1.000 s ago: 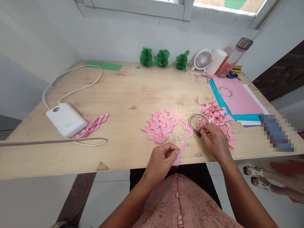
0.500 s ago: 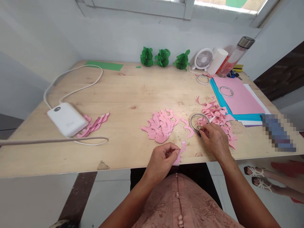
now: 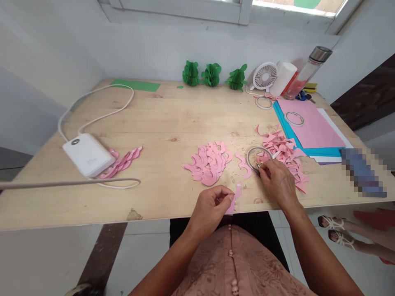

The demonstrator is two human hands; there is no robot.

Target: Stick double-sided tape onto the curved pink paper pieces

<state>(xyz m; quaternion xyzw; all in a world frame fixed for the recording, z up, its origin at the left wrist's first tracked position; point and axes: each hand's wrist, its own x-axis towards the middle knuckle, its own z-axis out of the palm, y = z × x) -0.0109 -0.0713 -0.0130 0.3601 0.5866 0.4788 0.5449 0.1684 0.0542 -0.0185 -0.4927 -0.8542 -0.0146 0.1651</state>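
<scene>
My left hand (image 3: 212,205) is closed in a pinch on a wavy pink paper cutout (image 3: 238,190) by the table's front edge. A small whitish patch shows at the cutout's upper end. My right hand (image 3: 277,179) is closed at the near rim of a thin roll of tape (image 3: 248,155), which rests beside pink scraps. Something small and dark shows by those fingertips, too little to name. Between the hands lies a loose wavy pink cutout (image 3: 246,169). Left of it is a pile of pink paper cutouts (image 3: 207,164).
Pink scraps (image 3: 282,148) lie on the right, near coloured paper sheets (image 3: 321,131) with another tape roll (image 3: 294,119). At the back stand green paper shapes (image 3: 211,75), a small fan (image 3: 265,77) and a glass bottle (image 3: 308,74). A white power bank (image 3: 88,155) and cable are left.
Both hands stay almost in place, with their grips looking the same. The view has shifted very slightly.
</scene>
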